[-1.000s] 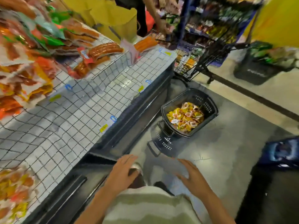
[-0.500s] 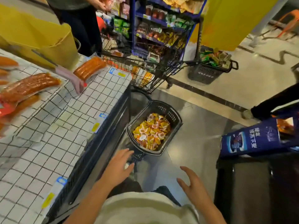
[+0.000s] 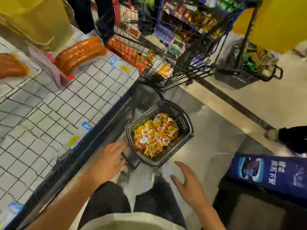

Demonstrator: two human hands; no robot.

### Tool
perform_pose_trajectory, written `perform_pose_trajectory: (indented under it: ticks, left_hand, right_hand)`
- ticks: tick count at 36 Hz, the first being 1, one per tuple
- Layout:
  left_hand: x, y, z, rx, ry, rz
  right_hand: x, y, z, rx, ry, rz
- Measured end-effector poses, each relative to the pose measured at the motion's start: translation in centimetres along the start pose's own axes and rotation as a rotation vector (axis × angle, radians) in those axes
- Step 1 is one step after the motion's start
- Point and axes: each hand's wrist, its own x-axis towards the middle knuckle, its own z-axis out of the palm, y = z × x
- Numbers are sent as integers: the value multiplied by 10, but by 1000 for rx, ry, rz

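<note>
Basket (image 3: 183, 121) of black perforated plastic is set on the grey floor (image 3: 216, 128), just ahead of both hands and close against the base of the wire-topped display case (image 3: 66, 105); it is filled with a loose heap of small yellow and orange packets (image 3: 156, 135), many marked with white labels. The left hand (image 3: 109, 161) is stretched toward the near left corner of the rim, fingers straight and spread, nothing held; whether the rim is touched cannot be told through the blur. The right hand (image 3: 187, 183) is kept empty with fingers apart, just short of the near rim. Both hands seem so placed that the basket may be taken at its near edge from either side and lifted. Sausage packs (image 3: 79, 53) are laid on the case well ahead of the left hand; beyond the basket a loaded trolley (image 3: 174, 55) is parked, and a blue carton (image 3: 269, 173) is seen to the right of the right hand.
</note>
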Motion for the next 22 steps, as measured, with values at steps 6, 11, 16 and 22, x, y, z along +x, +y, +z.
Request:
perform_pose_trajectory:
  ticks: [6, 11, 16, 22]
  left_hand:
    - [35, -7, 75, -28, -92, -131]
    - [86, -26, 169, -146, -98, -284]
    - [165, -46, 247, -237, -46, -283]
    - [267, -71, 328, -210, -50, -215]
  right_hand:
    - [84, 32, -7, -39, -124, -22]
    - [192, 87, 22, -123, -185, -29]
    - [298, 129, 49, -64, -214, -46]
    - [405, 168, 68, 10, -153, -46]
